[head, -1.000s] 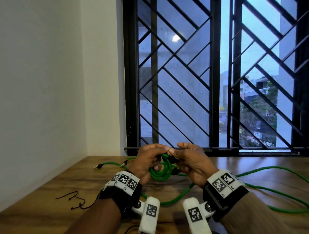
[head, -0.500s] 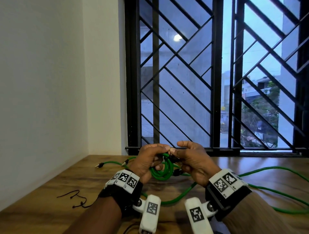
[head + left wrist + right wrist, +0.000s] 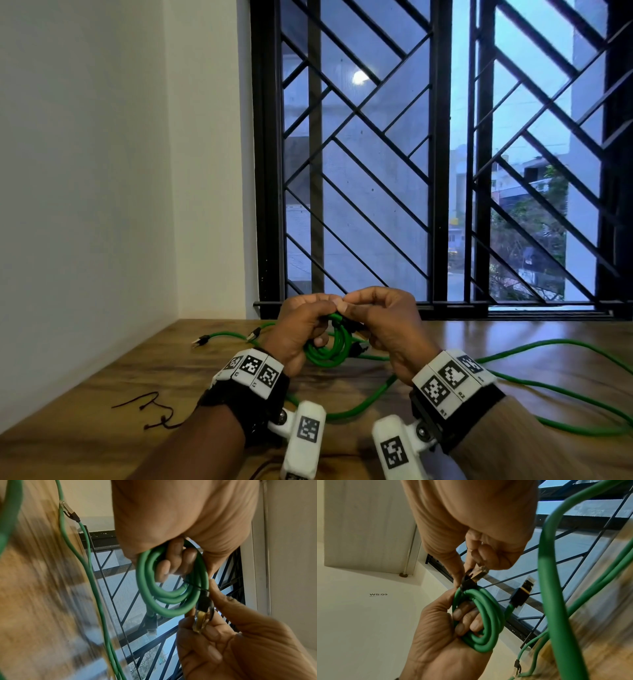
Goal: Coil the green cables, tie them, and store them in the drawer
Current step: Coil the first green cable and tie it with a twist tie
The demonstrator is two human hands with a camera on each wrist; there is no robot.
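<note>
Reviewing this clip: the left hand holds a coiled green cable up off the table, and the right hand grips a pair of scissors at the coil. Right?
Not scissors. In the right wrist view the right hand pinches the cable's connector at the coil. The left hand does hold the coil above the table.

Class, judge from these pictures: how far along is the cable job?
Done: one green coil is wound, gripped by the left hand. In hand: the right hand works a thin black tie at it. Left: loose green cables on the table; no drawer visible.
</note>
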